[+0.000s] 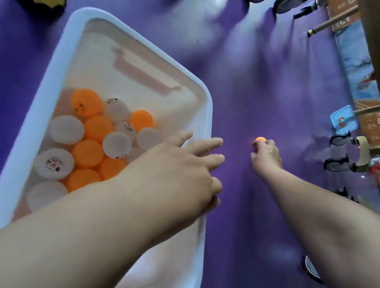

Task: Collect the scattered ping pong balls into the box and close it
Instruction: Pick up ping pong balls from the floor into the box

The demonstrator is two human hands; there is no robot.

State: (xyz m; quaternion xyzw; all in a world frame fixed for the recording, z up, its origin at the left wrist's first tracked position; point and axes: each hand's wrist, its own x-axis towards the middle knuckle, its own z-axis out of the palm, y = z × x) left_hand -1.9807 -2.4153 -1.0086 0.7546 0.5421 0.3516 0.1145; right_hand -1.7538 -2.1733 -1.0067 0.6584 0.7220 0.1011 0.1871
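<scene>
My L hand, fingers straight, reaches across the rim of the white box; my R hand pinches an orange ball at the purple floor.

left hand splayed, right hand — pinching ball

One head cam, wide-angle, pointing steeply down, v. close over box, floor beyond.
</scene>
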